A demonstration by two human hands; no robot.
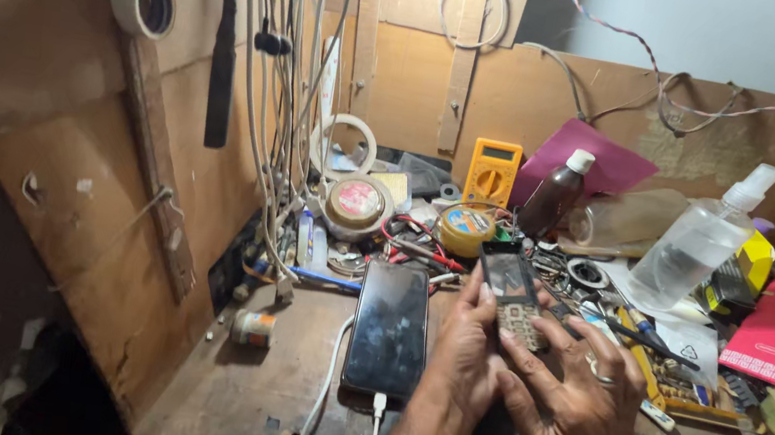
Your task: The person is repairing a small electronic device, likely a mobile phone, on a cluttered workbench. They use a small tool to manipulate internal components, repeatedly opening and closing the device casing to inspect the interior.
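Gripping a keypad phone [516, 296] in both hands: left hand [468, 345] steadies it, right hand [578, 406] fingers press the keys, smartphone [389, 329] charging alongside.

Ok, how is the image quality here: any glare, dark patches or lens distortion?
Head view: a bright lamp blows out the top edge above the wooden back wall; the smartphone screen shows smudgy reflections; the lower left corner falls into deep shadow; wide-angle bending curves the wall edges; the keypad phone and both hands, left hand and right hand, stay fairly sharp.
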